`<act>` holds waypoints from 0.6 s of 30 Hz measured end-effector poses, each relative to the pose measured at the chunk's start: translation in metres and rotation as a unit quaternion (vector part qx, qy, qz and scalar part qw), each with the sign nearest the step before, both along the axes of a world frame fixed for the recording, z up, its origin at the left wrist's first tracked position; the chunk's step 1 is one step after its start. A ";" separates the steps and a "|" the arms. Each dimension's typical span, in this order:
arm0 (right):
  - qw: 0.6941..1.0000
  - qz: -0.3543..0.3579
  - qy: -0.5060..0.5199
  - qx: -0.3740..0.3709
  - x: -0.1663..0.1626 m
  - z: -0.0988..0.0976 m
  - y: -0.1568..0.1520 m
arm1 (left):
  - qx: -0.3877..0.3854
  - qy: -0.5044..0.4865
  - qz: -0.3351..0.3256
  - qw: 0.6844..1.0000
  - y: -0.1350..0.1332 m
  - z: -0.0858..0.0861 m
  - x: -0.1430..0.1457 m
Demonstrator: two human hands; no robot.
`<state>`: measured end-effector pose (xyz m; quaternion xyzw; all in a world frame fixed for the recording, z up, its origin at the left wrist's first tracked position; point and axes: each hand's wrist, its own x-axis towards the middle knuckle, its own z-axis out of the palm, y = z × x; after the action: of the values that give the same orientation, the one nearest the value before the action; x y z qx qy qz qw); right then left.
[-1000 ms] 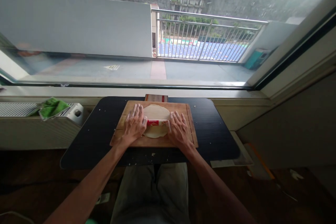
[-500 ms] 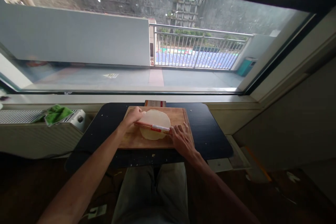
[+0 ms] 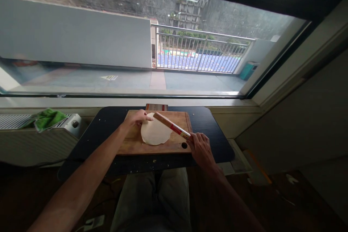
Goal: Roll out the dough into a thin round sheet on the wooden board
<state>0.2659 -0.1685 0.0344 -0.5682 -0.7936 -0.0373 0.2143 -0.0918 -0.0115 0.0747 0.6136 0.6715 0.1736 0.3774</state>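
Gripping the rolling pin (image 3: 172, 126) by one end in right hand (image 3: 201, 148), slanting it across the right side of the dough (image 3: 154, 133) on the cutting board (image 3: 181, 119). Curling left hand (image 3: 139, 116) at the dough's far-left edge, can't really tell if pinching.

A smooth, glossy, wood-like rolling pin (image 3: 172, 126) is gripped in the right hand (image 3: 201, 147), a shiny label (image 3: 178, 129) wrapped round it. Left of the grip, smooth, matt dough (image 3: 154, 132) is backed by a wooden board (image 3: 181, 118). Beneath, the table (image 3: 216, 142) is faintly sheened. Far left of the grip, rough cloth (image 3: 51, 118) is draped over a painted-metal radiator (image 3: 35, 146).
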 end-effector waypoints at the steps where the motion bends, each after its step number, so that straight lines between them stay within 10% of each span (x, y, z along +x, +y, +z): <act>1: 1.000 0.000 0.008 0.003 0.000 0.001 0.001 | -0.005 -0.005 -0.006 1.000 0.000 0.003 0.003; 10: 0.991 -0.030 0.124 -0.027 0.013 0.016 0.016 | 0.085 -0.212 -0.050 0.972 -0.009 0.037 0.038; 18: 0.987 -0.021 0.153 -0.039 0.007 0.015 0.015 | 0.018 -0.187 0.217 0.958 -0.070 -0.027 0.006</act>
<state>0.2729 -0.1536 0.0491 -0.5916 -0.7401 0.0764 0.3104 -0.0858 -0.0812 0.0480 0.4162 0.7029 0.3754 0.4380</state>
